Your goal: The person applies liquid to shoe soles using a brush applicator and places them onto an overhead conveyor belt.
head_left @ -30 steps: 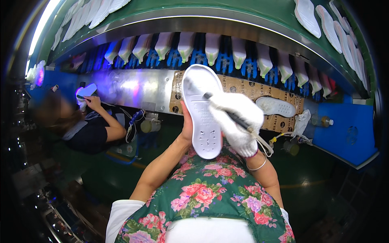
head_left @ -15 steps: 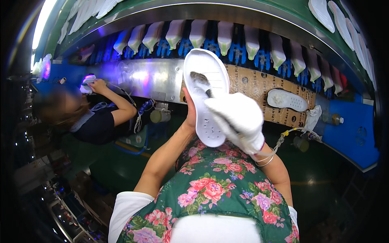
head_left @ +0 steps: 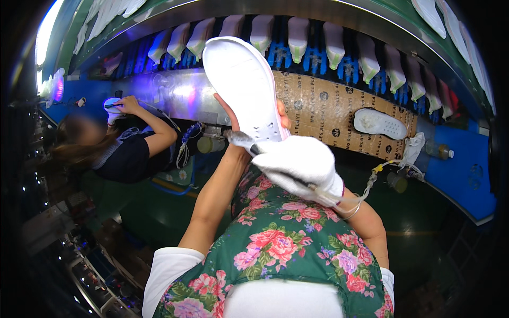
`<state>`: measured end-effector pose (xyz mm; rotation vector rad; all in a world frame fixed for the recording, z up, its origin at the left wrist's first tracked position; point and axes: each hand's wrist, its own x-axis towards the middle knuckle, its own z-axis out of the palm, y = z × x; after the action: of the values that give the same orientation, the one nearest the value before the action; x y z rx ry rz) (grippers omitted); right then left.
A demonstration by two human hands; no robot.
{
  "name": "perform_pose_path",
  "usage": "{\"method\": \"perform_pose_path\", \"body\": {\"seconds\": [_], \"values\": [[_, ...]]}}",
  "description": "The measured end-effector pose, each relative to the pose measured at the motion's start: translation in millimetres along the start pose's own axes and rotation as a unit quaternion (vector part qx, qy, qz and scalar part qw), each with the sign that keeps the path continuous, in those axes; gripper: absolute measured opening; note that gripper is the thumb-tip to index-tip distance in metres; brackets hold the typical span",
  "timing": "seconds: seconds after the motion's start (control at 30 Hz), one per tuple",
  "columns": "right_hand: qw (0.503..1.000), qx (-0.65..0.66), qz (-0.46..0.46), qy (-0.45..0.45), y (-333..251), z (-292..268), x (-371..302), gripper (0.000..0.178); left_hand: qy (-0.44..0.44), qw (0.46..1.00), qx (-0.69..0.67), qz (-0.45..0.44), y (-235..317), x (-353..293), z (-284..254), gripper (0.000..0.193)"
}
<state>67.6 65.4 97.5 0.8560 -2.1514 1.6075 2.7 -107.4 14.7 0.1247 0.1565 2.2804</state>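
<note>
A white shoe sole [head_left: 241, 79] is held up in front of me, its toe end pointing away and its small holes near the heel. My left hand [head_left: 283, 113] grips its sides from beneath, bare fingers showing along the right edge and thumb at the left. In a white knit glove, my right hand [head_left: 299, 164] is closed around a brush with a dark handle. The bristles [head_left: 241, 139] sit beside the heel at its lower left, over my left wrist; whether they touch the sole I cannot tell.
Another white sole [head_left: 380, 124] lies on the printed cardboard [head_left: 318, 108] covering the bench. Behind hangs a row of pinkish shoe uppers [head_left: 334, 45] above blue clamps. A clear tube [head_left: 366, 185] runs beside my right wrist. At left, a co-worker [head_left: 127, 153] handles a white shoe part.
The sole has moved up and left and tilted. My right hand has drawn the brush from the sole's middle down and left to beside the heel.
</note>
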Motion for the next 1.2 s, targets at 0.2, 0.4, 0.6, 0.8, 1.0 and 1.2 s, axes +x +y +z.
{"method": "perform_pose_path", "body": {"seconds": [0.2,0.4,0.6,0.8,1.0,1.2], "values": [[0.994,-0.091,-0.042,0.039,2.6,13.9,-5.8,0.035,-0.011,0.997,0.042,0.064,11.3,20.0,10.7,0.122],[0.997,-0.063,0.03,0.031,2.9,-9.3,9.4,0.031,0.037,0.994,0.06,0.085,20.1,23.6,10.4,0.118],[1.0,0.016,0.017,-0.004,2.5,-2.6,1.1,0.032,0.065,0.992,0.035,0.104,24.6,28.1,6.0,0.114],[0.994,-0.103,-0.017,-0.005,10.9,0.6,-9.2,0.038,0.054,0.993,0.089,0.055,31.1,31.1,10.2,0.118],[0.996,0.051,0.077,0.007,0.7,-14.0,2.8,0.021,0.091,0.989,0.103,0.063,37.9,34.7,17.2,0.119],[0.994,-0.111,-0.014,-0.018,7.1,-1.9,-10.4,0.033,0.027,0.992,0.122,-0.002,43.4,47.4,10.0,0.118]]}}
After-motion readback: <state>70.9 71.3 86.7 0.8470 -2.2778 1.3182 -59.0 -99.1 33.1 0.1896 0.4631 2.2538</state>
